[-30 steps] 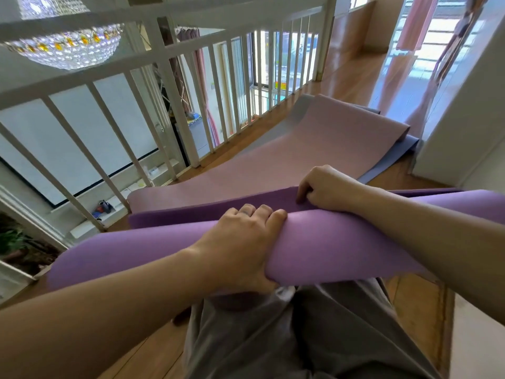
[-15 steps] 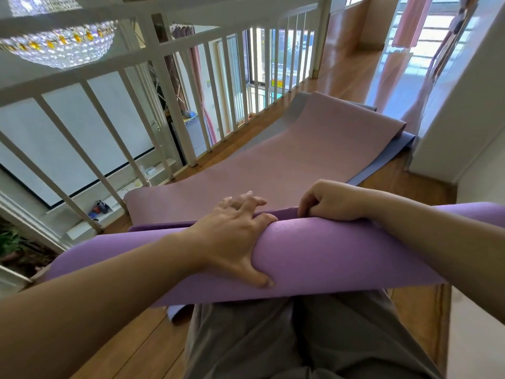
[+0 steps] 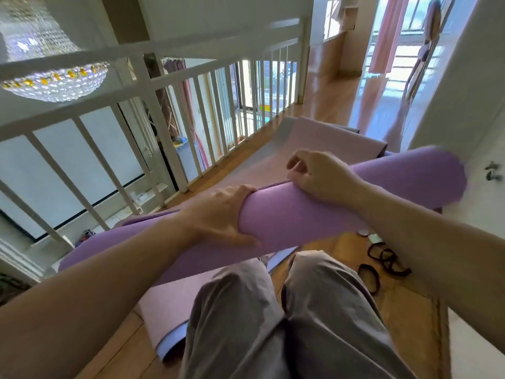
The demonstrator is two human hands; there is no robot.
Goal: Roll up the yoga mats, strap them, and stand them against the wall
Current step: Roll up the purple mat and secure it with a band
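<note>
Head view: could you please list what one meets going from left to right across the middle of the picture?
Chandelier → white railing → left hand on the rolled purple mat → right hand on the same roll → black straps on the floor → white door.

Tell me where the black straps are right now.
The black straps lie on the wooden floor at lower right of the head view, beside the person's right knee and under the right forearm, below the rolled purple mat.

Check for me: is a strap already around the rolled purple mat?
No: the rolled purple mat is bare along its visible length, and the black straps lie loose on the wood floor.
</note>
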